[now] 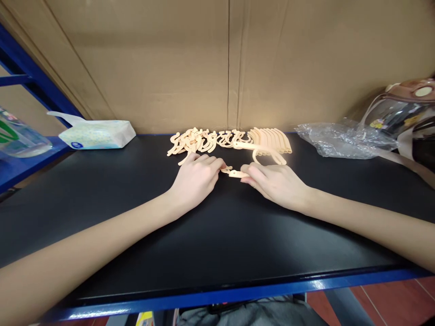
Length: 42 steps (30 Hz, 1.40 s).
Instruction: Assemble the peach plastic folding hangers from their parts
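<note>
Over the table point(210, 249), the left hand point(199, 175) pinches a small wooden piece point(226, 170), the right hand point(273, 180) a wooden stick point(234, 174), maybe so their ends meet. A wood pile point(192, 141) lies behind, likely for easy reach.

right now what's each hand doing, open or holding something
Left hand: closed, fingertips on a small pale piece.
Right hand: closed, pinching a pale strip.

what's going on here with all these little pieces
At a black table, a person's right hand grips a pale piece. Just beside its end, the left hand pinches a smaller piece; whether the two are joined is unclear. Beyond the hands lie a loose pile and a neat row of curved pieces.
</note>
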Motion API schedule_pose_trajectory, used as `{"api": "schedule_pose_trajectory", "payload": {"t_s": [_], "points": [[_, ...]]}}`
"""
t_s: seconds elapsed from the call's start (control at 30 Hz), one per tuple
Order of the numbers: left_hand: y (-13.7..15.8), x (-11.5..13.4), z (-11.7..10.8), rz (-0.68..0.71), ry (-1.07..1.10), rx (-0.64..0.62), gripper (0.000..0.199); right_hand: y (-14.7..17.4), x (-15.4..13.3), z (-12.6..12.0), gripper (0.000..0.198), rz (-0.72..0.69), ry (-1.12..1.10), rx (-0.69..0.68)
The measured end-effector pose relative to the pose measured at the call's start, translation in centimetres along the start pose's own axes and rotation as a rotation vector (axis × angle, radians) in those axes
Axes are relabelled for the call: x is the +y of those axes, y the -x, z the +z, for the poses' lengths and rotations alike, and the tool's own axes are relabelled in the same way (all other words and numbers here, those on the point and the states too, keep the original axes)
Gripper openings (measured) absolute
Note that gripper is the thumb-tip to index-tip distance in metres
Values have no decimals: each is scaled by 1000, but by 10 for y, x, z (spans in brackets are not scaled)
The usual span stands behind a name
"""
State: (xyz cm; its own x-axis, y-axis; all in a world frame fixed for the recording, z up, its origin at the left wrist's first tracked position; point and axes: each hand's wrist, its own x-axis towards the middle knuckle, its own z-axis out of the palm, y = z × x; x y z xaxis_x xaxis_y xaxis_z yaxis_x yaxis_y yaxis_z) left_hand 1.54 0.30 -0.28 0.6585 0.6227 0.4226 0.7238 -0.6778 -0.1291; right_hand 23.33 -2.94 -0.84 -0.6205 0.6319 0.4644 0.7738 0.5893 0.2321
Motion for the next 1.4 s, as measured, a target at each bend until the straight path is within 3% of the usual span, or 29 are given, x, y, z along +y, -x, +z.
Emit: {"api": "schedule_pose_trajectory", "payload": {"t_s": [0.37, 0.7, 1.0, 1.4], "points": [[0, -1, 3, -16, 19, 7, 22, -2, 2, 3, 35, 189, -29, -21], [1, -1, 2, -8, -16, 22, 23, -3, 2, 4, 38, 173, -21, -139], [-1, 0, 3, 31, -189, 194, 23, -4, 4, 3, 37, 186, -71, -205], [1, 12, -2, -21, -64, 46, 36, -3, 7, 4, 34, 133, -176, -122]]}}
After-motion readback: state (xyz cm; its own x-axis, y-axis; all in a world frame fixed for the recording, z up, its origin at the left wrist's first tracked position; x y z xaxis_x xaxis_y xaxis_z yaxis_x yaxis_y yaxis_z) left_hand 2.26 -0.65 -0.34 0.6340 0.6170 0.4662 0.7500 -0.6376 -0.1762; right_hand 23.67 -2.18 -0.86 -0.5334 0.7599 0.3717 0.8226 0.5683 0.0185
